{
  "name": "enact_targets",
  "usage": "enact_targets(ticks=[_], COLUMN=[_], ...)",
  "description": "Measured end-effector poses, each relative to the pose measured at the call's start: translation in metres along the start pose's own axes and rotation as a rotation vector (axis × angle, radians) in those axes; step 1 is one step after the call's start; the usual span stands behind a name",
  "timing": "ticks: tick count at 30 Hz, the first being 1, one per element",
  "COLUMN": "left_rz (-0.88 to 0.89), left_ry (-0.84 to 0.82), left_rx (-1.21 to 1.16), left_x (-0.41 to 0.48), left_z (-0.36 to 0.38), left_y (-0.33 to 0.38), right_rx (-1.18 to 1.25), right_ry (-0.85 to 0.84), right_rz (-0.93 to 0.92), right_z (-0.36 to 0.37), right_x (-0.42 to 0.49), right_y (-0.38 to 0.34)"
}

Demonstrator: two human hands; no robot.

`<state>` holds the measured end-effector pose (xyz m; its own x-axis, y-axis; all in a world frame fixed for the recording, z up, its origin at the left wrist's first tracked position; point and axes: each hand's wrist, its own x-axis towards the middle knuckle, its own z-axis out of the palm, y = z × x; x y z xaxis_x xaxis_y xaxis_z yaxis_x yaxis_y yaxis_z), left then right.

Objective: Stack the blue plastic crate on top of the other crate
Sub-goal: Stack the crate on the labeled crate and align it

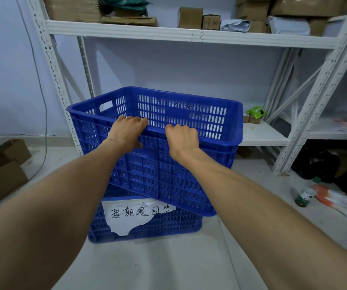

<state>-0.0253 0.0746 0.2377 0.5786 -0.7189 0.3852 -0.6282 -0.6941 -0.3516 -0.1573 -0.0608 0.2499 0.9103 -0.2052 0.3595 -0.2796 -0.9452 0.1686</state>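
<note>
Blue plastic crate [168, 168] on top of the other crate [147, 225], open side up, skewed rather than square with it. Long axis running left to right, turned so the left end sits farther back and the right end nearer; near right bottom corner jutting past the lower crate's edge. Tilted a little too, near wall leaning towards the camera. Slotted walls all round, handle cut-out in the left end wall. Cannot tell whether fully seated or only resting on the lower rim.

Left hand [129, 132] closed over the near long rim, left of middle, fingers hooked inside the crate and thumb down the outer wall. Right hand [182, 141] clamped on the same rim just beside it, to the right, fingers curled over the top edge, back of the hand facing the camera. Both forearms bare, stretched forward from the bottom corners.

Lower crate standing on the pale floor [168, 264], its long axis also roughly left to right, a torn white paper label [130, 216] with handwritten characters on its near wall, upper edge partly hidden by the crate above.

Behind, white metal shelving [189, 35] with cardboard boxes [190, 17] on the upper board. To the left on the floor, open cardboard cartons [5, 166]. To the right, a small green bottle [304, 196], well apart from the crates.
</note>
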Motion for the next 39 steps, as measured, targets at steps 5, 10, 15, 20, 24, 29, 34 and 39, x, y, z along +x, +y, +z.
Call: enact_targets(ticks=[5, 10, 15, 20, 24, 29, 34, 39], left_rz=[0.032, 0.060, 0.045, 0.019, 0.008, -0.011, -0.015, -0.024], left_ry=[-0.034, -0.024, -0.034, -0.070, -0.094, -0.098, -0.082, -0.079], left_rx=[0.043, 0.052, 0.064, 0.100, 0.113, 0.126, 0.115, 0.091], left_x=[0.001, -0.001, -0.008, -0.020, -0.022, -0.019, -0.013, -0.008], left_z=[-0.007, -0.022, -0.036, -0.039, -0.042, -0.035, -0.026, -0.020], left_y=[0.000, -0.001, -0.004, -0.010, -0.013, -0.014, -0.007, -0.003], right_rx=[-0.009, -0.026, -0.023, -0.012, 0.014, 0.027, -0.011, -0.021], right_ry=[0.020, 0.028, 0.043, 0.054, 0.045, 0.027, 0.035, 0.018], right_rz=[-0.012, -0.005, -0.027, -0.065, -0.078, -0.090, -0.089, -0.095], right_z=[0.001, -0.006, -0.011, -0.007, 0.001, 0.012, 0.019, 0.023], right_x=[-0.004, -0.003, 0.003, 0.010, 0.015, 0.024, 0.031, 0.037], right_y=[0.008, 0.021, 0.026, 0.022, 0.020, 0.019, 0.027, 0.032])
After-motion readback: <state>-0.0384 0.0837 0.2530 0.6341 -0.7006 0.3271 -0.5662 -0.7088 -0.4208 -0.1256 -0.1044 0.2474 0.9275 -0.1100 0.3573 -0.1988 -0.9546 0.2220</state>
